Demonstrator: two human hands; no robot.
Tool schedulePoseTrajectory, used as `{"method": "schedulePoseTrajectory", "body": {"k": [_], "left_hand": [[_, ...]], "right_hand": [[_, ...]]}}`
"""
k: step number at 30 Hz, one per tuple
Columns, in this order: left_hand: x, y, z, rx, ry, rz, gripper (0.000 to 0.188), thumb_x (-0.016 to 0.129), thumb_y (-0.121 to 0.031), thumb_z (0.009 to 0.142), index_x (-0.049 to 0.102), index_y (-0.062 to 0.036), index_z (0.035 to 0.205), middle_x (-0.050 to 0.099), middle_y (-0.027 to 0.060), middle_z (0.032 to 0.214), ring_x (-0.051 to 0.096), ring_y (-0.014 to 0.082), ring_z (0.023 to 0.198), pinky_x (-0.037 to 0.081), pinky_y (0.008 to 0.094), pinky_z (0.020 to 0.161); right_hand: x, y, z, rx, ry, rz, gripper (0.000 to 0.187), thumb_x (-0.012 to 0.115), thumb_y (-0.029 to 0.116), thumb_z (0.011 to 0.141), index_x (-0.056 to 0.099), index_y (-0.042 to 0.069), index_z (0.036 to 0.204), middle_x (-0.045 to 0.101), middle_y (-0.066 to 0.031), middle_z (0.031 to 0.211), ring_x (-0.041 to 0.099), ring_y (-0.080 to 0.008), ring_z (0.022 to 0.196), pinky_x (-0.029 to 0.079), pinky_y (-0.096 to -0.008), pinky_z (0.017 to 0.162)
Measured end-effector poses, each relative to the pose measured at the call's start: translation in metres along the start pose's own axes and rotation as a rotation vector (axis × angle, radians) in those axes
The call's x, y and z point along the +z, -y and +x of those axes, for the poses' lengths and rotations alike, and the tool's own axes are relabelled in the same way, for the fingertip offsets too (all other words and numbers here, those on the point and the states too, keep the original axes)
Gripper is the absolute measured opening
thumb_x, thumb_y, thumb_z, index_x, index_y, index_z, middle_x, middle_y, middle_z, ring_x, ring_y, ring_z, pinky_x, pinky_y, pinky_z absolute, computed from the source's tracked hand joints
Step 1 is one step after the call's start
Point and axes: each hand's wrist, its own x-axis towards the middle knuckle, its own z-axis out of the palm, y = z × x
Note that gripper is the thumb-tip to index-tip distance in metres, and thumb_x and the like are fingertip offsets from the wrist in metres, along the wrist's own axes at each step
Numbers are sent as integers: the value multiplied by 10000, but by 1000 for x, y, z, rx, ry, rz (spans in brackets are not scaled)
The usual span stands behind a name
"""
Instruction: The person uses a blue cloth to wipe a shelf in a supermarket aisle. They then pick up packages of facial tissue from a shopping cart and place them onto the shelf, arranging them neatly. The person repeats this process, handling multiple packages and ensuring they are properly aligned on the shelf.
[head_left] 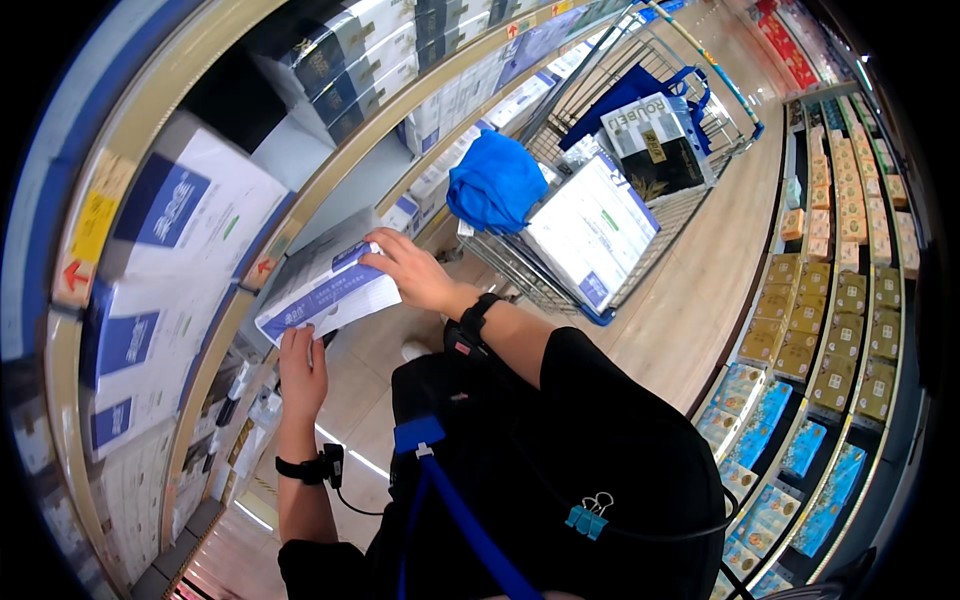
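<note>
The right hand (418, 278) is partly closed on one end of a purple-and-white box (335, 292), while the left hand (302, 375) has its fingertips against the lower edge; whether they curl underneath, I cannot tell. The box is tilted beside the shelf (262, 272), near the cart (602, 316), which carries a blue bag (494, 182) and a white carton (592, 228).

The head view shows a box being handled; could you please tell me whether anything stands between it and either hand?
Nothing visible does: the right hand has its fingers on the right end of the box, and the left hand touches its lower edge.
</note>
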Motion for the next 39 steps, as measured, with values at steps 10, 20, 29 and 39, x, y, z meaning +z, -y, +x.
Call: {"method": "schedulePoseTrajectory", "body": {"k": [10, 20, 29, 39], "left_hand": [[94, 99, 84, 76, -370, 221, 204, 547, -33, 911, 540, 43, 1099, 520, 232, 1070, 496, 406, 1016, 402, 437, 900], [96, 172, 180, 89, -698, 36, 408, 603, -230, 974, 550, 19, 1293, 606, 188, 1246, 568, 263, 1152, 395, 324, 1009], [109, 211, 174, 322, -1085, 309, 520, 733, -188, 854, 520, -3, 1291, 473, 220, 1342, 427, 362, 1260, 351, 446, 1040], [170, 279, 182, -172, -591, -602, 568, 783, -276, 829, 567, 78, 1218, 651, 132, 1155, 599, 196, 1068, 441, 293, 958]], "right_hand": [[65, -100, 47, 82, -97, 345, 872, 794, 22, 635, 394, 55, 1409, 454, -192, 1371, 429, -413, 1296, 438, -415, 1018], [133, -195, 133, -165, -258, 589, 987, 924, 388, 564, 492, -67, 1326, 640, -227, 1194, 624, -294, 1107, 477, -346, 968], [138, -239, 139, -23, -96, 767, 657, 845, 256, 743, 568, -42, 1258, 669, -130, 1163, 617, -195, 1064, 483, -299, 932], [148, -258, 144, 97, -47, 895, 785, 859, 258, 697, 514, -5, 1352, 651, -145, 1197, 619, -213, 1076, 492, -296, 912]]}}
